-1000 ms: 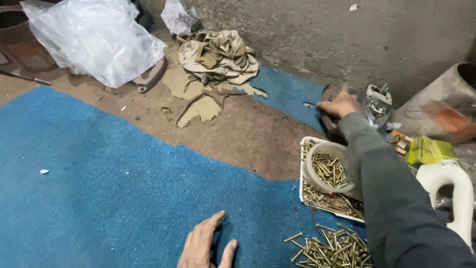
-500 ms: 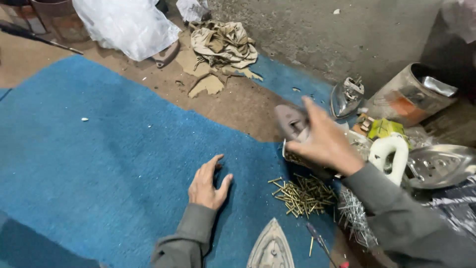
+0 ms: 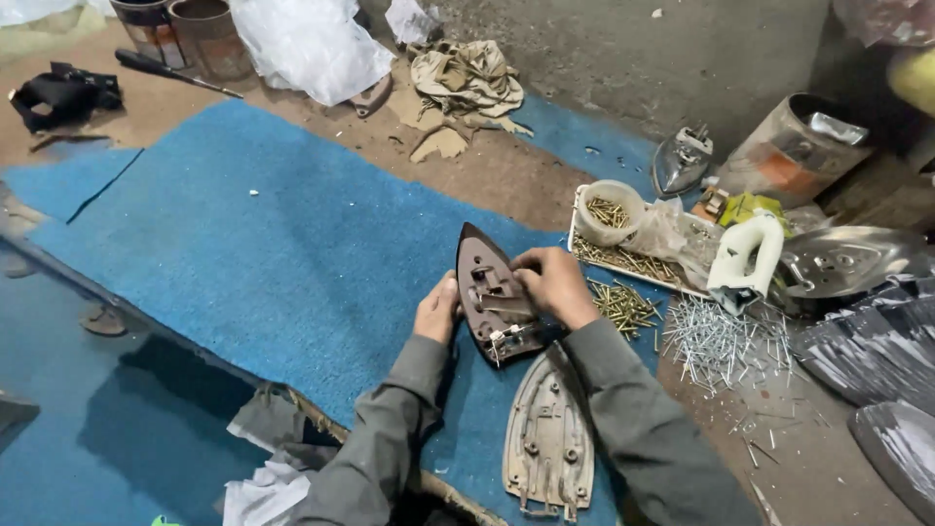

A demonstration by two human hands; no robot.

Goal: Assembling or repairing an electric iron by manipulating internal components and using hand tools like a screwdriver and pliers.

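Head view: dark iron soleplate (image 3: 495, 304) lies on blue mat (image 3: 243, 253), between both hands. Left hand (image 3: 435, 310) braces its edge, fingers curled; right hand (image 3: 551, 284) pinches at the inner fittings. Step judged: fitting parts. Next move calls for screw from brass screw pile (image 3: 623, 304) beside.

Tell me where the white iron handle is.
In the head view, the white iron handle stands at right, beside the tray of screws and above the pile of silver nails.

A dark brown iron soleplate (image 3: 492, 302) lies at the centre of the frame on blue carpet — pointed tip toward the top, inner side up, metal fittings and wiring exposed — tilted slightly leftward.
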